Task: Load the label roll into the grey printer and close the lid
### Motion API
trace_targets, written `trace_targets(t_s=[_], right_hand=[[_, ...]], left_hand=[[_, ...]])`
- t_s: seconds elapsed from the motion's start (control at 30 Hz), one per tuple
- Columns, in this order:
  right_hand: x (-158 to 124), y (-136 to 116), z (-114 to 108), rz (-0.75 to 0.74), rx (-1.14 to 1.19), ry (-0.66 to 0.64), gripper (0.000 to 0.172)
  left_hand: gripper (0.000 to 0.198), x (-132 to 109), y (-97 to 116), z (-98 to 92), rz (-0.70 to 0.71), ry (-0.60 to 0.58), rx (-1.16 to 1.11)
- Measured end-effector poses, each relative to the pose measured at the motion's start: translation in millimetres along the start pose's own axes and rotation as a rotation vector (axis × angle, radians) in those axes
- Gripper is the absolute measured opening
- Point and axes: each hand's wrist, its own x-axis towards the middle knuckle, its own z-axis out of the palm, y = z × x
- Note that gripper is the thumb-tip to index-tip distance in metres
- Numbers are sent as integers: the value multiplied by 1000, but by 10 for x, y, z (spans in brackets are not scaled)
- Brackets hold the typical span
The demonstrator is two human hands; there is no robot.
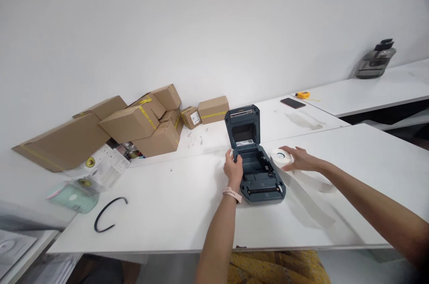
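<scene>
The open printer (259,179) between my hands could shift if its side wall slips from my left hand's (233,168) pinch. The paper strip (311,203) trailing below my right hand (298,158) could crease if snagged; the roll (279,155) in those curled fingers could unwind if they loosen. My right forearm slants in, my left reaches straighter.

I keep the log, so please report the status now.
Left hand on edge of label printer, lid open. Right hand holding paper roll beside it. Paper strip trailing nearby.
</scene>
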Motion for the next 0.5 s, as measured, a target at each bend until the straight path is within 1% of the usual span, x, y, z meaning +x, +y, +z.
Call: trace_targets(t_s=[0.07, 0.13, 0.2, 0.27, 0.3, 0.37, 0.43, 0.5], right_hand=[[-72, -3, -48, 2, 2, 2, 78], [-176, 6, -148, 18, 56, 26, 79], [-299, -2, -293, 21, 186, 73, 75], [-410, -78, -453, -6, 363, 105, 72], [-449, -155, -526, -30, 438, 100, 71], [-468, -390, -632, -85, 529, 56, 73], [-402, -698, -668, -171, 516, -11, 73], [-267, -1009, -635, -278, 433, -84, 69]], left_hand=[[52, 8, -25, 2, -26, 13, -48], [52, 12, -38, 7, -39, 22, -87], [52, 11, -42, 11, -46, 26, -121], [52, 9, -46, 16, -63, 27, -154], [52, 10, -51, 18, -75, 25, -171], [53, 18, -71, 23, -100, 17, -209], [55, 41, -100, 26, -123, 7, -246], [59, 80, -131, 23, -143, -2, -275]])
